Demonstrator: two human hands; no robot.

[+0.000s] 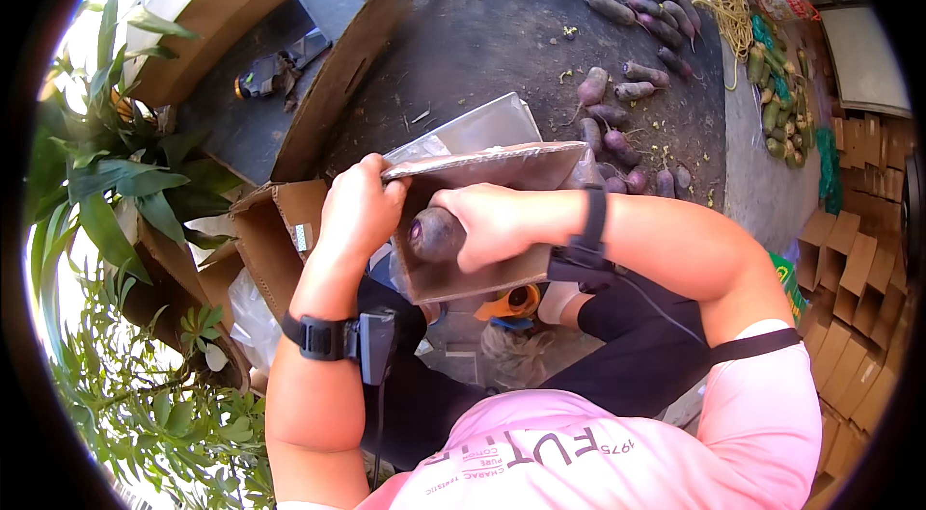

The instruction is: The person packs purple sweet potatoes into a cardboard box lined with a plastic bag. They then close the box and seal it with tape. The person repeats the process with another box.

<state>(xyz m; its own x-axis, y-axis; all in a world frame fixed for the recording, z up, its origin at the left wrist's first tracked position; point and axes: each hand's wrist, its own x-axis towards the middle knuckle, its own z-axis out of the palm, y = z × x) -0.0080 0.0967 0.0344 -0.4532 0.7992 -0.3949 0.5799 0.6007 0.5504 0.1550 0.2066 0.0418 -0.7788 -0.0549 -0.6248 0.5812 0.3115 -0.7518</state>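
Observation:
In front of me a small cardboard box (477, 284) is tilted, its opening towards me, with plastic film at its edges. My left hand (365, 202) grips the box's upper left corner. Inside the opening, my right hand (499, 224) holds a thick dark purple root vegetable (436, 235), its cut end facing left. The fingers on its far side are partly hidden. More purple root vegetables (611, 8) lie scattered on the dark mat beyond and to the right of the box.
A large open carton (347, 61) and a tape dispenser (257, 79) are at upper left, with leafy plants (145, 177) beside them. An orange tape dispenser (517, 300) lies between my legs. Yellow rope (723, 10), green vegetables (778, 119) and stacked cardboard boxes (854, 278) are at right.

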